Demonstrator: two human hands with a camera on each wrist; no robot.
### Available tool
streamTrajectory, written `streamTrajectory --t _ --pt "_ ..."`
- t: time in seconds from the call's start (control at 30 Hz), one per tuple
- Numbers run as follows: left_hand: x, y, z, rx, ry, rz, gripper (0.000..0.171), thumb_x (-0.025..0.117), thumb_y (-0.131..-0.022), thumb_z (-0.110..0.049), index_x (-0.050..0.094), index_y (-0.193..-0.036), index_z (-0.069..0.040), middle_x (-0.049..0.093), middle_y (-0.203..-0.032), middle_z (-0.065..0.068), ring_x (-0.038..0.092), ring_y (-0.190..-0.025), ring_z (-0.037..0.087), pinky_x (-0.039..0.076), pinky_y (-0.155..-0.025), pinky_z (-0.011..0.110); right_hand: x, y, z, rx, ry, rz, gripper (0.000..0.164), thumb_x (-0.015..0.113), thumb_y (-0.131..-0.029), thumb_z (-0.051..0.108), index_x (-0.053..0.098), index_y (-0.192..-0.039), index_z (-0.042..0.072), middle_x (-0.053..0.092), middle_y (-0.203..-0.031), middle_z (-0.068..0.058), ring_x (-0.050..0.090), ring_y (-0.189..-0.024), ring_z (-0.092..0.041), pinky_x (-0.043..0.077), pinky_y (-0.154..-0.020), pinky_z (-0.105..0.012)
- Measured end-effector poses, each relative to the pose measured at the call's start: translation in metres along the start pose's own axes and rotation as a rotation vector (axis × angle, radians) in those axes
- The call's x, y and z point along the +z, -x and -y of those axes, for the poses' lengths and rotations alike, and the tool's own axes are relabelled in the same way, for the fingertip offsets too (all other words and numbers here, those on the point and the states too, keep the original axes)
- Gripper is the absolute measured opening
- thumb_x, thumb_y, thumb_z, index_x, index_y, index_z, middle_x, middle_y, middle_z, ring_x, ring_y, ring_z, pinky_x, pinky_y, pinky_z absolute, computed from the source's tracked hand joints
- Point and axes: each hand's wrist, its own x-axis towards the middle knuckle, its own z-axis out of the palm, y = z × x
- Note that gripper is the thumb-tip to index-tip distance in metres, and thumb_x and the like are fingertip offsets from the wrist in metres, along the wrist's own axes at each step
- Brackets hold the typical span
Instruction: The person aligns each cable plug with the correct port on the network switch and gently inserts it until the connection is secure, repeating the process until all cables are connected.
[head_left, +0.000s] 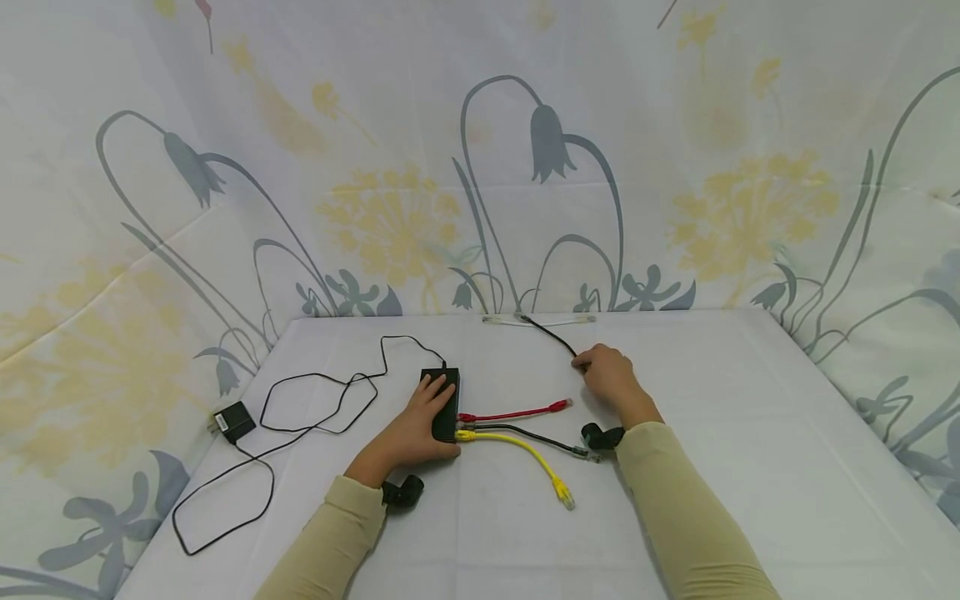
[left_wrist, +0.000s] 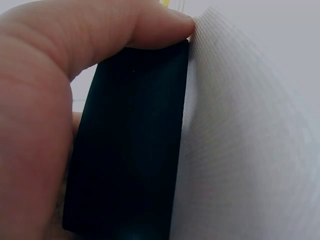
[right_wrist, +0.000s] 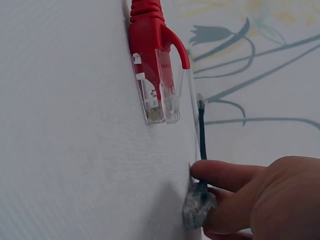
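Note:
My left hand (head_left: pixel 416 425) holds a black network switch (head_left: pixel 446 429) on the table, fingers spread over its top. In the left wrist view the thumb bends along the near end of the switch (left_wrist: pixel 135 135). A red network cable (head_left: pixel 517 414), a black network cable (head_left: pixel 525 433) and a yellow network cable (head_left: pixel 517 440) run out from its right side. To the right and farther back, my right hand (head_left: pixel 611 379) pinches a loose black network cable (head_left: pixel 551 335) close to its clear plug (right_wrist: pixel 197 207). The red cable's plug (right_wrist: pixel 152 65) lies nearby.
A black power adapter (head_left: pixel 234 422) lies at the left, its thin looped cord (head_left: pixel 330 429) leading to the back of the switch. A white cable (head_left: pixel 555 322) lies along the table's far edge. Behind the white-covered table (head_left: pixel 750 417) hangs a flower-patterned cloth (head_left: pixel 600 100).

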Motion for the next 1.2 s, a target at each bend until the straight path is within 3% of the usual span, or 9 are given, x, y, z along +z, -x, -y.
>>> streamTrajectory --t 0.3,0.5,0.7,1.03,1.2 --pt "0.0 0.0 0.001 -0.001 -0.004 0.004 0.097 0.078 -0.076 -0.037 0.025 -0.155 -0.018 0.01 -0.165 0.0 -0.004 -0.152 0.026 0.026 -0.114 0.059 0.001 -0.001 0.001 -0.134 0.064 0.037 0.026 0.057 -0.091 0.005 0.076 -0.107 0.014 0.064 -0.119 -0.017 0.058 -0.111 -0.039 0.046 -0.093 -0.054" --pt "0.001 -0.001 0.002 0.001 -0.003 0.0 0.098 0.079 -0.075 -0.037 0.026 -0.155 -0.017 0.011 -0.164 0.001 -0.003 -0.152 0.027 0.025 -0.114 0.059 0.005 0.0 0.005 -0.215 -0.026 0.014 0.019 0.063 -0.09 0.013 0.075 -0.106 0.015 0.054 -0.133 -0.021 0.044 -0.129 -0.043 0.034 -0.106 -0.06" --pt "0.001 -0.001 0.002 -0.003 -0.007 -0.001 0.098 0.079 -0.075 -0.038 0.026 -0.155 -0.018 0.011 -0.164 0.0 -0.004 -0.152 0.026 0.026 -0.114 0.059 0.003 0.002 0.014 -0.322 -0.064 -0.079 0.02 0.065 -0.092 0.017 0.072 -0.11 0.014 0.053 -0.141 -0.016 0.03 -0.143 -0.042 0.027 -0.113 -0.059" --pt "0.001 -0.002 0.003 0.005 -0.019 0.002 0.099 0.079 -0.075 -0.038 0.025 -0.155 -0.017 0.01 -0.165 0.001 -0.004 -0.152 0.027 0.025 -0.114 0.059 0.001 0.002 0.021 -0.47 -0.145 -0.314 0.022 0.068 -0.089 0.014 0.073 -0.111 0.013 0.067 -0.12 -0.01 0.054 -0.124 -0.033 0.041 -0.105 -0.05" --pt "0.001 -0.002 0.003 0.011 -0.016 -0.001 0.099 0.08 -0.075 -0.038 0.025 -0.155 -0.016 0.01 -0.164 0.002 -0.003 -0.152 0.029 0.026 -0.113 0.059 -0.002 0.0 0.025 -0.502 -0.154 -0.393 0.025 0.07 -0.087 0.011 0.073 -0.112 0.013 0.07 -0.114 -0.008 0.057 -0.122 -0.032 0.043 -0.104 -0.049"
